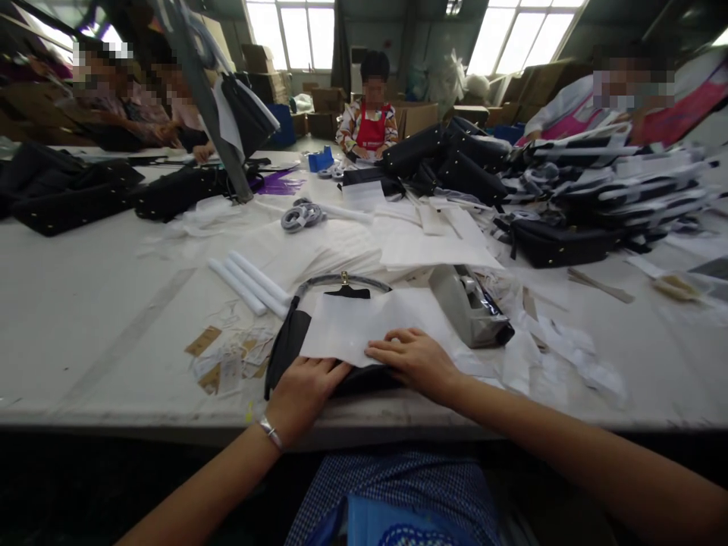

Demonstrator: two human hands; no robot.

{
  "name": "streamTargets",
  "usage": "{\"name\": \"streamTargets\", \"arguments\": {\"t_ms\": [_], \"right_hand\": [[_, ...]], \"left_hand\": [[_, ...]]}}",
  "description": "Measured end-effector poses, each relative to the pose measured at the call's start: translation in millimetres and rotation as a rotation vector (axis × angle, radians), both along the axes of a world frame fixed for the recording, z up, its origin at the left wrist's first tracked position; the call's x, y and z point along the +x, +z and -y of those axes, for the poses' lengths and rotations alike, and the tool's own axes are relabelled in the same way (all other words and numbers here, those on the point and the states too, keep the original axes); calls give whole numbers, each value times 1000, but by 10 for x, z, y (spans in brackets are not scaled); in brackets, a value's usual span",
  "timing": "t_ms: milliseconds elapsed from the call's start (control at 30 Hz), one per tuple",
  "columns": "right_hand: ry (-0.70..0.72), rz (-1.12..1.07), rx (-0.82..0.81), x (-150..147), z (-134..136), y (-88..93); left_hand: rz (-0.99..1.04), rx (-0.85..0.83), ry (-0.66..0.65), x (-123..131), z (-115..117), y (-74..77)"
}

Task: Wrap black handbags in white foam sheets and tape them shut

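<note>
A black handbag [284,341] with a curved handle [341,282] lies flat near the table's front edge. A white paper sheet [364,322] covers most of it. My left hand [304,387] rests on the bag's near edge with the fingers curled under the sheet's lower edge. My right hand [412,356] lies flat on the sheet's lower right part, fingers stretched out and pointing left.
A grey tape dispenser [469,303] stands just right of the bag. White paper rolls [250,282] and brown tags [219,360] lie to the left. More white sheets [432,246], tape rolls [301,216] and piles of black bags [449,155] fill the far table. Other people sit around it.
</note>
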State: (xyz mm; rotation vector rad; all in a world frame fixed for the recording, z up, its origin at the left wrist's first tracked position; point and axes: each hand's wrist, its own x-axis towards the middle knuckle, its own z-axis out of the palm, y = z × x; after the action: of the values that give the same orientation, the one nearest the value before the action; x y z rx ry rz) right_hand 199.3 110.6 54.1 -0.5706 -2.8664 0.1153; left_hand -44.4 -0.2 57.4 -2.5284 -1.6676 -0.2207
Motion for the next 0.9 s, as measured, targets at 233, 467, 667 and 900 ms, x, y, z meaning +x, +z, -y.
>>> {"name": "streamTargets", "arguments": {"t_ms": [233, 467, 667, 900], "right_hand": [[29, -147, -127, 133, 170, -432], [64, -151, -363, 132, 23, -147], [-110, -192, -534, -25, -278, 414], [160, -172, -406, -244, -63, 461]], "left_hand": [[112, -85, -29, -34, 179, -319], [99, -38, 24, 30, 185, -430], [62, 36, 0, 44, 150, -376], [141, -16, -15, 34, 144, -388]]}}
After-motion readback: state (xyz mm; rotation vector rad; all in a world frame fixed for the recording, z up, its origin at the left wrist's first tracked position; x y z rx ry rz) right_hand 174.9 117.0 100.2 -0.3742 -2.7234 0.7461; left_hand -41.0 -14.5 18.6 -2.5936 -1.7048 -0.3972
